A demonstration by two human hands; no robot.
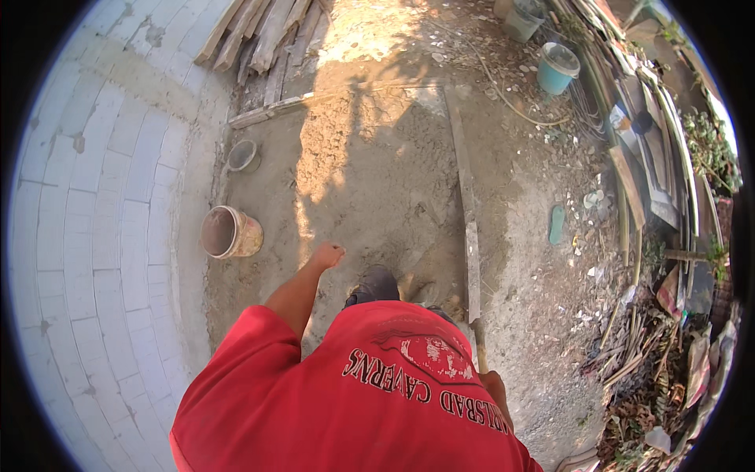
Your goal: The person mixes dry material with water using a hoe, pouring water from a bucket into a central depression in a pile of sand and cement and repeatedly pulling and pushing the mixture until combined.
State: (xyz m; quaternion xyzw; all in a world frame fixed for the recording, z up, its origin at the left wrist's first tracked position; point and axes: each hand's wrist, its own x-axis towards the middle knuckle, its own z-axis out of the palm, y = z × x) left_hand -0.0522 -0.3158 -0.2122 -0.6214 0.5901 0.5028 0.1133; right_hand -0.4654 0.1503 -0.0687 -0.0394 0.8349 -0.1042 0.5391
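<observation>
My left hand (326, 256) reaches out over the wet grey concrete (385, 181), fingers curled closed, and nothing shows in it. On the other side, my right hand (493, 383) is mostly hidden by my red shirt; it is at a wooden handle (480, 346) and seems to grip it. The handle's lower end and any tool head are out of sight. My dark boot (376, 283) stands in the concrete. A long form board (465, 197) borders the concrete on the right, and another board (271, 112) runs along its far edge.
To the left rises a pale block wall (102, 236). A dirty white bucket (232, 233) and a smaller grey bucket (244, 156) stand beside it. Planks (263, 35) lie at the far left. On the right are a turquoise bucket (557, 69), a hose (511, 106), a green sandal (557, 224) and scrap wood (629, 189).
</observation>
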